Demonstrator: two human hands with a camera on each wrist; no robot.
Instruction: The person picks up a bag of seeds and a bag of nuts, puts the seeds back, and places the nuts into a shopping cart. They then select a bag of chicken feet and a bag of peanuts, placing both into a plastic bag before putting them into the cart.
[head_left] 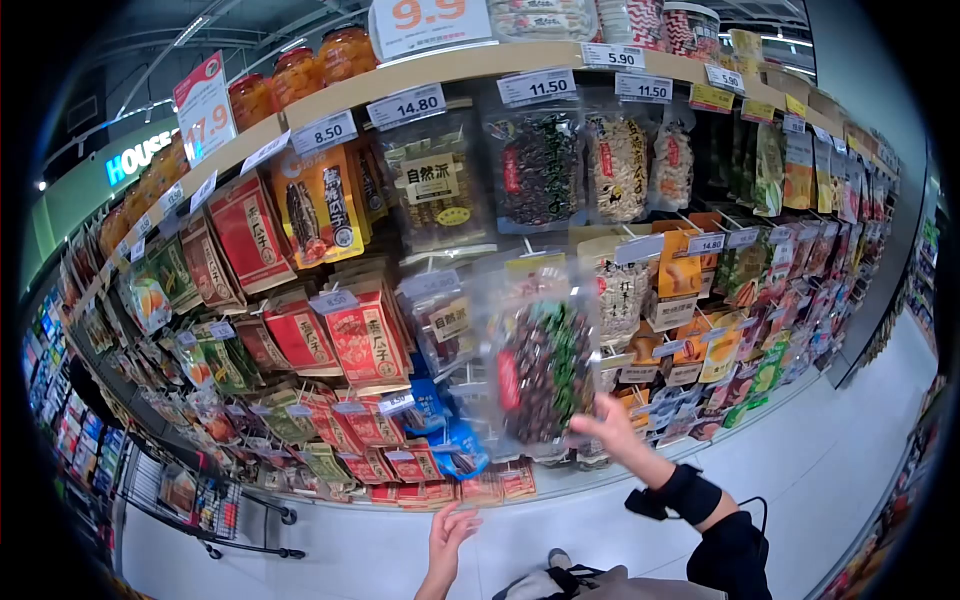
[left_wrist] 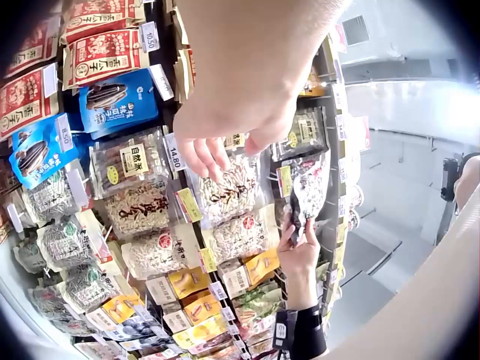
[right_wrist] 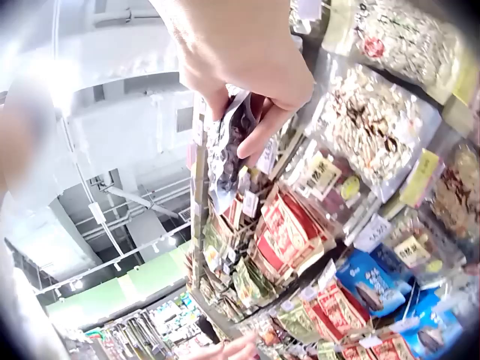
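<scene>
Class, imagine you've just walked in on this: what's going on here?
A person stands at a shop rack hung with packets of snacks and seeds. Their right hand holds a clear bag of dark seeds by its edge, between thumb and fingers, in front of the hanging packets. The left hand is lower down and holds nothing.

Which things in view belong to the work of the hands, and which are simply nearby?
In the work:
- right hand, gripping the clear bag of dark contents
- left hand, holding nothing

Simply nearby:
- red packets
- blue packets
- orange jars
</scene>
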